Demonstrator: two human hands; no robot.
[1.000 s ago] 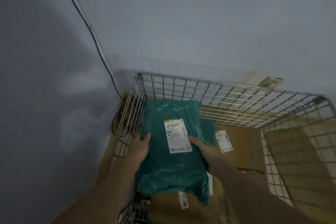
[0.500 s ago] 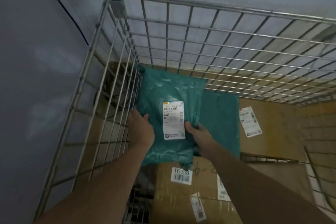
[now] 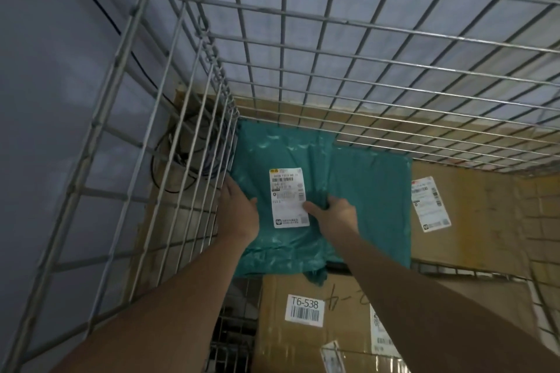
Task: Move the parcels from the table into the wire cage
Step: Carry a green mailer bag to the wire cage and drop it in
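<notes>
Lowered deeper since a second ago, the teal parcel [image 3: 281,157] now lies in the wire cage [image 3: 212,76] corner, overlapping a cardboard box [image 3: 291,327]. Left hand [image 3: 238,212] and right hand [image 3: 338,216] grip its edges.

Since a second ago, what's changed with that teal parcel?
The teal parcel has gone down from rim height into the cage's far left corner, onto a second teal bag and the boxes. The left hand and right hand still hold its sides. The boxes haven't moved.
</notes>
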